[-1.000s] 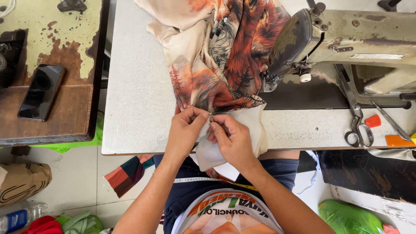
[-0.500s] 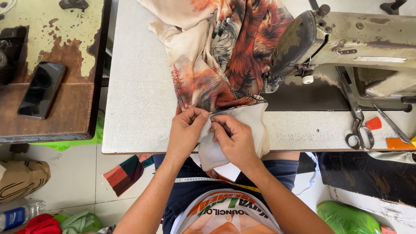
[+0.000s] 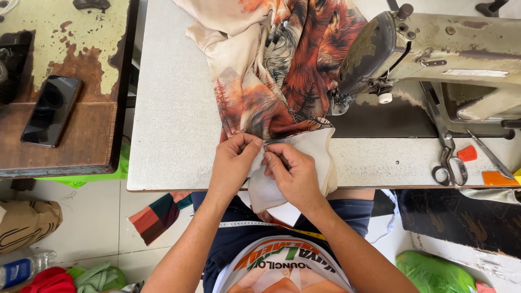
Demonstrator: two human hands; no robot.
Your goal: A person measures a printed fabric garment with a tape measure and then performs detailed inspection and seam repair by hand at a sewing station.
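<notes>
An orange, brown and cream printed garment (image 3: 282, 70) lies bunched on the grey sewing table (image 3: 173, 119), reaching under the head of an old beige sewing machine (image 3: 429, 49). Its white inner side (image 3: 315, 157) hangs over the table's front edge. My left hand (image 3: 233, 163) pinches the fabric's edge at the fold. My right hand (image 3: 293, 171) pinches the same edge right beside it, fingertips nearly touching the left ones.
Scissors (image 3: 449, 163), a small orange piece (image 3: 468, 153) and a thin metal tool (image 3: 488, 154) lie right of the machine. A dark phone (image 3: 51, 111) rests on a worn wooden table (image 3: 81, 146) at left. Fabric scraps, a bottle (image 3: 24, 268) and bags sit on the floor.
Both hands stay pinched on the fabric edge and have shifted slightly along it; the garment has barely moved.
</notes>
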